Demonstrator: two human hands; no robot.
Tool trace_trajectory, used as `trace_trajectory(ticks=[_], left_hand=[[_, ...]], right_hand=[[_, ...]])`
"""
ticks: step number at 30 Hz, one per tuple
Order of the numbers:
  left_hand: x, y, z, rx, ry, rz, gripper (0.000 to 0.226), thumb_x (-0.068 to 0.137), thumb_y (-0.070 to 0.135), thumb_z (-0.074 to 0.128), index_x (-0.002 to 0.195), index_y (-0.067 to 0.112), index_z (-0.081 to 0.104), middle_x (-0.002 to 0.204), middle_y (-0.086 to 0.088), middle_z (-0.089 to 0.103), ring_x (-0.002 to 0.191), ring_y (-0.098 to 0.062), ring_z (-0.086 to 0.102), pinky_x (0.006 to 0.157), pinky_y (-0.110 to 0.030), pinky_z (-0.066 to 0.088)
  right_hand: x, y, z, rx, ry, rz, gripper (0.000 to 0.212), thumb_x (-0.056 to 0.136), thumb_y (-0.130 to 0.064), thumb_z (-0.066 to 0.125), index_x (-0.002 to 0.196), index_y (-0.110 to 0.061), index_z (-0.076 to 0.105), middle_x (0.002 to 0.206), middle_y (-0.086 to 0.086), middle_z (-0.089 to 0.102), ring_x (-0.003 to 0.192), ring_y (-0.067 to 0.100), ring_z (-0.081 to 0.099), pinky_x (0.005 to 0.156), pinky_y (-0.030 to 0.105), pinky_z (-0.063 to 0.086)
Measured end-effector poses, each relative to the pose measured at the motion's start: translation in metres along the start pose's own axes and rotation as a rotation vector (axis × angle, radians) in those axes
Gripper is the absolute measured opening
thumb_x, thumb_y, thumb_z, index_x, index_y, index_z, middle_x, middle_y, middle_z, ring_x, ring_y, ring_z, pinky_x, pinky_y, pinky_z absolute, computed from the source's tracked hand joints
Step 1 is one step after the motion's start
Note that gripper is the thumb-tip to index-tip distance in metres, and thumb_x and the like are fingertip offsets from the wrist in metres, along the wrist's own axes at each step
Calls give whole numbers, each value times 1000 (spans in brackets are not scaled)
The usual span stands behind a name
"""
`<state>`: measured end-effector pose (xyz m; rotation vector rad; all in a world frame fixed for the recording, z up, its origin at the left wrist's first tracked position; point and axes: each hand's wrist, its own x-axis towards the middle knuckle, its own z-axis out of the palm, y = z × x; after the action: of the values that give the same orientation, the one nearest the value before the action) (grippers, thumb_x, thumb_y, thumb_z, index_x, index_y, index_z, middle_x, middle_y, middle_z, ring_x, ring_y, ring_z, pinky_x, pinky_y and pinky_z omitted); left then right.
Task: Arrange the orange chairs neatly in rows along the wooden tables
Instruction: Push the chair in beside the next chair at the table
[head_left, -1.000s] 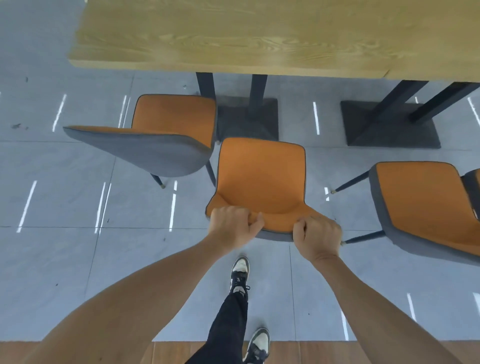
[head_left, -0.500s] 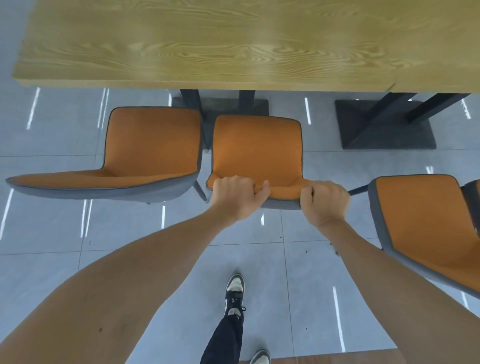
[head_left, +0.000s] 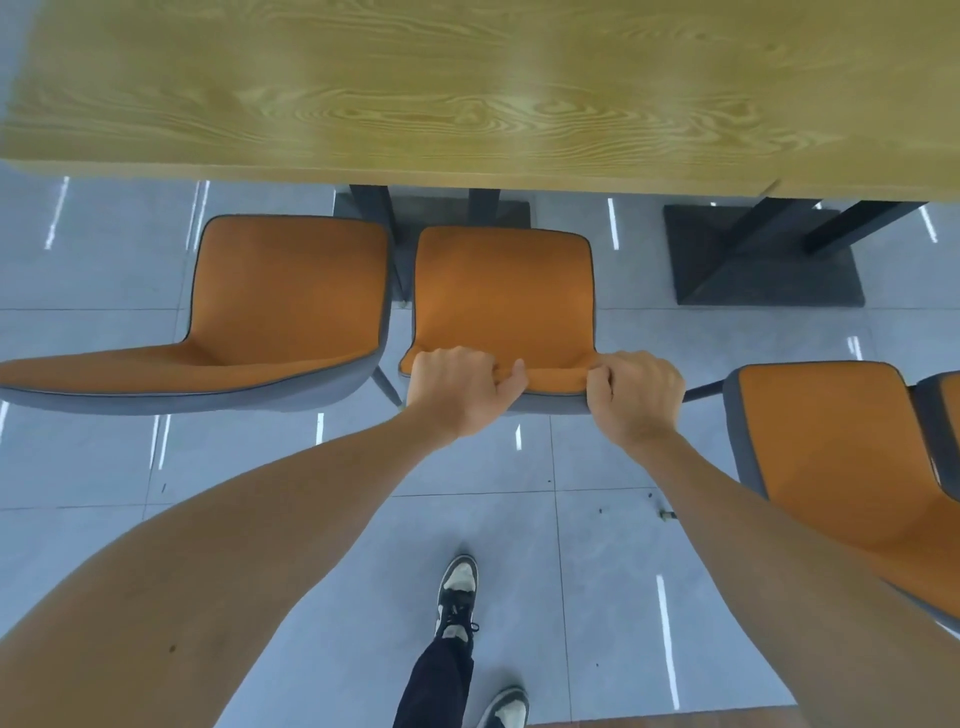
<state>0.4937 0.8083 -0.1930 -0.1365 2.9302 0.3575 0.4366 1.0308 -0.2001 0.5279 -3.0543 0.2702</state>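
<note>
Big wooden table (head_left: 467, 88) fills the top, sitting on dark pedestal bases (head_left: 763, 260) over grey floor tiles (head_left: 93, 467). Three orange chairs line its near edge: left chair (head_left: 280, 306), middle chair (head_left: 504, 296) just beside it, right chair (head_left: 841, 457) set further back. Left hand (head_left: 457, 395) and right hand (head_left: 639, 395) both curl tight round the middle chair's backrest top. One sneaker (head_left: 457, 592) below.

Three orange chairs (head_left: 504, 296), one wooden table (head_left: 467, 88)

The one camera sat on the person's head and looked down, close over the arms, chairs (head_left: 503, 291) and table (head_left: 467, 88).
</note>
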Motion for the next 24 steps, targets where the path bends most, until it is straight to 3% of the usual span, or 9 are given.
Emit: trace_trajectory(ticks=[5,8,13,15,17,19,20,22,24], left_hand=[[14,3,-6,7,-7,15,74,87,64,10,58,13,55,50,2,48,45,-17,43,47,-26,25],[9,11,-4,-8,-56,-8,70,88,62,11,57,14,51,49,3,46,45,-17,42,47,-26,28],[7,14,-7,-61,-142,-42,63,86,61,11,59,17,48,53,0,53,51,-21,52,54,-30,37],[5,19,-9,-76,-179,-62,60,83,57,9,62,17,48,56,-3,59,52,-23,54,58,-31,41],[3,30,-14,-61,-230,-83,56,89,46,14,68,13,54,63,-6,68,52,-26,58,68,-34,46],[4,50,-17,14,-239,-71,47,96,32,20,80,9,59,71,-8,68,60,-27,60,74,-36,46],[4,64,-17,53,-230,-48,44,99,29,23,85,9,59,76,-9,67,68,-28,60,75,-37,45],[2,104,-16,134,-225,12,42,104,35,27,96,9,59,90,-10,65,83,-29,59,80,-39,44],[-2,154,-15,230,-241,71,61,103,55,23,112,6,59,107,-13,65,96,-32,59,87,-43,41]], right_hand=[[13,5,-2,-1,14,9,44,81,-27,27,52,-18,59,44,-5,36,45,20,36,50,26,19],[10,11,-4,-43,-95,-8,45,82,-29,22,54,-18,56,47,-4,41,50,21,42,51,29,21],[4,7,-24,38,-251,0,39,88,-33,19,60,-22,44,59,-8,44,65,20,44,68,37,35],[-9,11,-34,113,-266,3,38,96,-36,22,73,-25,51,73,-10,53,82,23,54,86,40,43],[-31,25,-42,157,-244,-19,36,102,-37,31,112,-22,62,113,-4,63,117,23,54,107,40,37],[-54,43,-57,175,-303,-44,48,102,-38,37,146,-20,43,149,-1,45,141,20,37,116,42,30],[-65,56,-66,175,-347,-42,53,102,-38,39,152,-20,36,157,-1,37,144,20,32,117,43,30],[-88,86,-84,156,-437,38,54,103,-40,39,153,-19,37,159,3,35,143,23,36,116,42,30],[-114,126,-102,124,-464,137,52,104,-43,38,149,-19,45,157,3,40,139,25,42,113,40,33]])
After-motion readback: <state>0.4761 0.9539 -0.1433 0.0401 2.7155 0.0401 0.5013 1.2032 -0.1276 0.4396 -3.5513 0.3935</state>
